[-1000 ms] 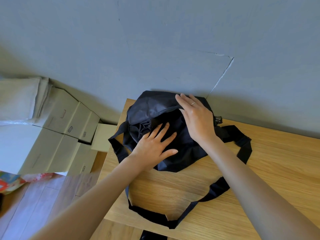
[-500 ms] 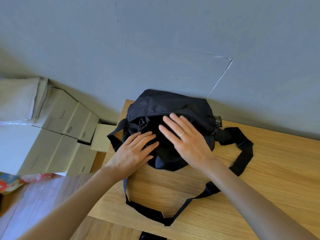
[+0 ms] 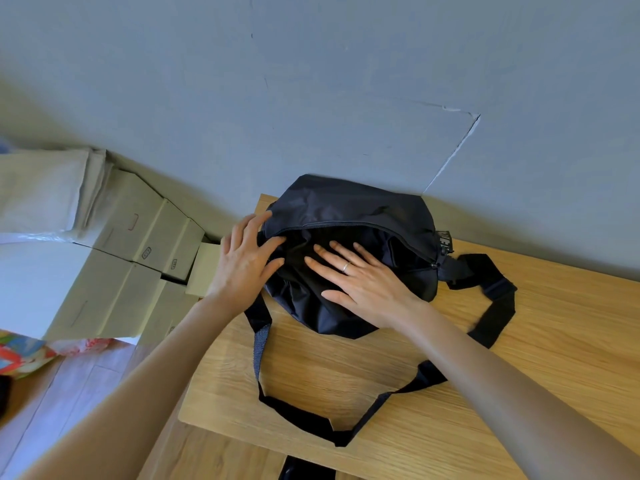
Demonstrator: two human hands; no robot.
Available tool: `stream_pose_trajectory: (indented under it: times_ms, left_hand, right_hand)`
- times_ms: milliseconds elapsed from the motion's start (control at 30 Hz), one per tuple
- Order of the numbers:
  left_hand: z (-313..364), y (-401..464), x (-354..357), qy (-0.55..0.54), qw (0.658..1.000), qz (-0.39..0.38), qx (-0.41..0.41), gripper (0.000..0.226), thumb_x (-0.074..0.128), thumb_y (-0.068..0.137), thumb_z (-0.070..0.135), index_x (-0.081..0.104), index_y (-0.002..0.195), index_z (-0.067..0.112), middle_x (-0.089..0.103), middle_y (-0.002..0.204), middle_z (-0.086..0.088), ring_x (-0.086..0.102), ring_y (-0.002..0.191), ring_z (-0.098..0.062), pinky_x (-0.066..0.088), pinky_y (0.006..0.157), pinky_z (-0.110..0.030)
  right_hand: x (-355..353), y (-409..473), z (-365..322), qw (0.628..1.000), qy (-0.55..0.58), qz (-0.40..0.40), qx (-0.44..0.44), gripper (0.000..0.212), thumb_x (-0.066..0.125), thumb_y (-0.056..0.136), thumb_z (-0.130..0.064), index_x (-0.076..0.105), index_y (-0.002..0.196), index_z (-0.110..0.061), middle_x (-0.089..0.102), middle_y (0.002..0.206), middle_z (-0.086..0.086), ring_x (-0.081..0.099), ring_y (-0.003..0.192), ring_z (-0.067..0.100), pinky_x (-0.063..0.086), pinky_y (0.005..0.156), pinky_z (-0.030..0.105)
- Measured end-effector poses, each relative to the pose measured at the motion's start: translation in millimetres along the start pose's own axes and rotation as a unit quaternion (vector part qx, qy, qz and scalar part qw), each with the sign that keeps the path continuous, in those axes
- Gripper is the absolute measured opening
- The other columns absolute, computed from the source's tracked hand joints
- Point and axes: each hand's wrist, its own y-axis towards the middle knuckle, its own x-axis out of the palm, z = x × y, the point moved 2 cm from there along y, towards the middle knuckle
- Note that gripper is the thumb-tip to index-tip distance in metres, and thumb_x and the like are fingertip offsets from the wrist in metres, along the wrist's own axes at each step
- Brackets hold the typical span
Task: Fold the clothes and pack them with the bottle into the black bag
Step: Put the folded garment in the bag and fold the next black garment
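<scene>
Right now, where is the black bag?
In the head view, the black bag lies at the far left corner of the wooden table, by the grey wall; the left hand touches its left end and the right hand rests flat on it.

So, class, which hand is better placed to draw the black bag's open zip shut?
Probably the right hand: it lies flat on the black bag, nearer what looks like the zip pull at its right end. The left hand touches the opposite end, suited to steadying.

A light wooden table (image 3: 519, 358) bears the black bag (image 3: 346, 209) and its looped strap (image 3: 491, 317).
</scene>
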Motion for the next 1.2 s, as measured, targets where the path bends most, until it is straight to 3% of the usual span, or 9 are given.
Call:
stream_pose_trajectory:
  times_ms: [133,300,600,700,800,900,1000,1100,1200]
  left_hand:
    - [-5,7,3,-0.109,0.993,-0.045,-0.002,0.025,0.072,0.08,0.016,0.065,0.103,0.012,0.035,0.145,-0.014,0.031,0.131,-0.034,0.043,0.095,-0.056]
    - [-7,5,-9,-0.25,0.966,-0.067,0.024,0.01,0.066,0.084,0.004,0.061,0.09,0.011,0.02,0.155,-0.003,0.02,0.142,-0.019,0.028,0.109,-0.03]
    - [-8,3,-29,-0.393,0.913,-0.107,0.004,0.011,0.062,0.085,0.002,0.06,0.083,0.013,0.018,0.145,0.03,0.014,0.143,-0.003,0.024,0.11,-0.012]
    - [-9,4,-28,-0.427,0.896,-0.124,-0.005,0.009,0.061,0.085,0.0,0.06,0.084,0.009,0.02,0.142,0.033,0.013,0.142,-0.001,0.024,0.11,-0.013]
    - [-11,5,-27,-0.455,0.879,-0.141,-0.024,0.012,0.061,0.085,-0.002,0.059,0.084,0.01,0.019,0.143,0.031,0.013,0.141,0.001,0.023,0.107,-0.008]
    - [-12,4,-27,-0.396,0.906,-0.146,-0.038,0.029,0.065,0.083,0.002,0.057,0.079,0.03,0.016,0.148,0.025,0.009,0.143,-0.004,0.017,0.114,-0.021]
    - [2,4,-32,-0.284,0.956,-0.077,-0.016,0.03,0.067,0.08,0.004,0.057,0.084,0.032,0.021,0.153,0.01,0.004,0.145,-0.009,0.013,0.114,-0.033]
    - [27,5,-38,-0.187,0.977,0.02,0.095,0.015,0.062,0.083,0.016,0.063,0.098,0.018,0.042,0.143,0.003,0.028,0.138,-0.017,0.03,0.11,-0.039]
    - [56,10,-30,-0.151,0.969,-0.011,0.196,0.029,0.053,0.088,0.034,0.063,0.11,0.018,0.057,0.126,0.003,0.047,0.121,-0.014,0.044,0.096,-0.041]
  right_hand:
    - [-3,2,-3,1.0,0.015,-0.016,-0.009,0.057,0.001,0.092,-0.055,-0.011,0.146,-0.042,0.005,0.16,-0.002,0.002,0.147,0.024,0.006,0.117,0.048]
    - [-7,4,-3,1.0,0.01,-0.029,-0.001,0.058,-0.003,0.089,-0.057,-0.009,0.145,-0.044,0.001,0.16,-0.003,0.0,0.147,0.025,0.006,0.116,0.052]
    - [-20,13,1,0.993,0.08,-0.084,0.011,0.062,0.009,0.088,-0.064,0.027,0.144,-0.043,-0.002,0.159,-0.009,-0.007,0.146,0.016,-0.001,0.118,0.048]
    - [-22,13,0,0.991,0.089,-0.098,0.014,0.056,0.019,0.095,-0.059,0.052,0.131,-0.031,-0.001,0.159,-0.009,-0.007,0.146,0.015,0.001,0.117,0.05]
    - [-28,12,1,0.988,0.119,-0.099,0.028,0.055,0.026,0.096,-0.058,0.061,0.122,-0.024,0.004,0.159,-0.009,-0.004,0.146,0.013,0.0,0.118,0.046]
    - [-33,6,4,0.988,0.118,-0.088,0.047,0.057,0.031,0.095,-0.058,0.059,0.126,-0.019,0.012,0.159,-0.005,0.003,0.146,0.015,0.004,0.119,0.041]
    - [-35,-7,8,0.994,0.074,-0.046,0.06,0.055,0.034,0.095,-0.055,0.055,0.128,-0.016,0.024,0.156,0.002,0.013,0.145,0.019,0.007,0.118,0.037]
    - [-36,-24,10,0.996,0.06,0.019,0.07,0.051,0.042,0.095,-0.049,0.056,0.126,-0.011,0.04,0.148,0.006,0.026,0.141,0.022,0.011,0.117,0.035]
    - [-31,-39,13,0.994,0.039,0.075,0.074,0.045,0.053,0.091,-0.044,0.062,0.117,-0.008,0.057,0.131,0.01,0.045,0.131,0.026,0.02,0.113,0.037]
